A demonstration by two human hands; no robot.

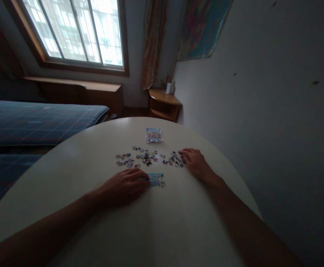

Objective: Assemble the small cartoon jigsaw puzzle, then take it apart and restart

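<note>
Loose jigsaw pieces [146, 157] lie scattered across the middle of a round white table [156, 226]. My left hand [124, 186] rests flat on the table, fingertips touching the left edge of a small joined patch of blue puzzle [156, 180]. My right hand [194, 161] lies palm down at the right end of the scatter, its fingers curled over a cluster of pieces [175, 159]; whether it grips one is hidden. A small picture card [153, 135] lies beyond the pieces.
A bed with a blue checked cover [33, 122] stands to the left of the table. A wooden corner shelf [164, 104] and a low cabinet [95, 92] sit under the window. A plain wall runs close along the right.
</note>
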